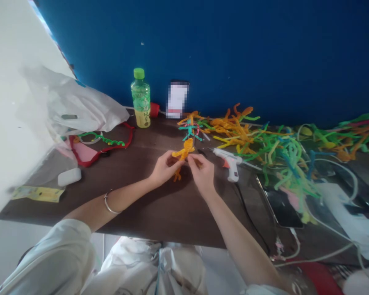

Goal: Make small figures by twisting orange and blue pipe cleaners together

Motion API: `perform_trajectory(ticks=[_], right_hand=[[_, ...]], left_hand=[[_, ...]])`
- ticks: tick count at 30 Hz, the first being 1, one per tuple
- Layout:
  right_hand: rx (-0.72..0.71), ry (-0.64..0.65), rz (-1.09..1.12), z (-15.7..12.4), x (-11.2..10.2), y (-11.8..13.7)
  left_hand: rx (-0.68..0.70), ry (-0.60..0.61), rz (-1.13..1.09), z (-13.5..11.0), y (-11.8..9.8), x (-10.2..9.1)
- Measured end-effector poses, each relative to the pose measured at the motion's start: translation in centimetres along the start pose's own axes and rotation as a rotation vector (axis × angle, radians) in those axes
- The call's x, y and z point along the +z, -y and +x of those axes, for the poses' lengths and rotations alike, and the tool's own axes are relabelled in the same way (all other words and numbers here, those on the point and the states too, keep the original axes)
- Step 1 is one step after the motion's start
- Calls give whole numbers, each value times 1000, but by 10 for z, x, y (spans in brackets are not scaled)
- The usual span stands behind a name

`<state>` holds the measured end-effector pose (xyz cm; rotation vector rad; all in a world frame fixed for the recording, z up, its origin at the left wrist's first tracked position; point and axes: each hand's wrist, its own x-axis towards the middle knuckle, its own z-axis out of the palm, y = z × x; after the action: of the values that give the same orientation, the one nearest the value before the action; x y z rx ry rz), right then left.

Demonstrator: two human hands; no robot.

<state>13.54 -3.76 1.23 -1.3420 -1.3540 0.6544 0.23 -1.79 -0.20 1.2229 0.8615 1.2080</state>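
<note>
An orange pipe-cleaner figure point(188, 146) is held upright over the middle of the dark table point(135, 209). My left hand point(166, 169) pinches it from the left, with the figure's lower limbs hanging below the fingers. From the right, the fingers of my right hand point(202, 172) close at the figure's side; the exact spot they grip is partly hidden. Just behind it lies a small group of teal, pink and orange pipe-cleaner pieces point(190, 127). A white glue gun point(232, 163) with an orange trigger rests right of my right hand.
Piles of orange pipe cleaners point(236, 131) and green ones point(289, 155) spread along the right. A green tea bottle point(141, 100) and a propped phone point(177, 99) stand at the back. A dark tablet or phone point(281, 205), white earbud case point(69, 177) and plastic bag point(89, 104) lie around.
</note>
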Motion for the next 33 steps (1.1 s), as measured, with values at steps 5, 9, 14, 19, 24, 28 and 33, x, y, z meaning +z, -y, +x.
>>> perform_trajectory(ticks=[5,9,14,19,24,28,33], right_hand=[[-37,17,-12,-2,1,2],[40,-8,47,-2,2,4],[89,-67,74,0,1,5],[219,-103,186,1,2,0],[337,-48,405,2,6,-8],[423,41,625,3,6,-10],[489,176,743,4,4,-3]], left_hand=[[-110,-3,-93,5,4,-2],[-228,126,-242,7,2,-2],[-318,213,-392,9,0,-3],[-419,275,-523,11,-5,-5],[-519,434,-651,14,-9,-10],[-600,500,-701,16,-7,-14],[-620,474,-579,15,-3,-12]])
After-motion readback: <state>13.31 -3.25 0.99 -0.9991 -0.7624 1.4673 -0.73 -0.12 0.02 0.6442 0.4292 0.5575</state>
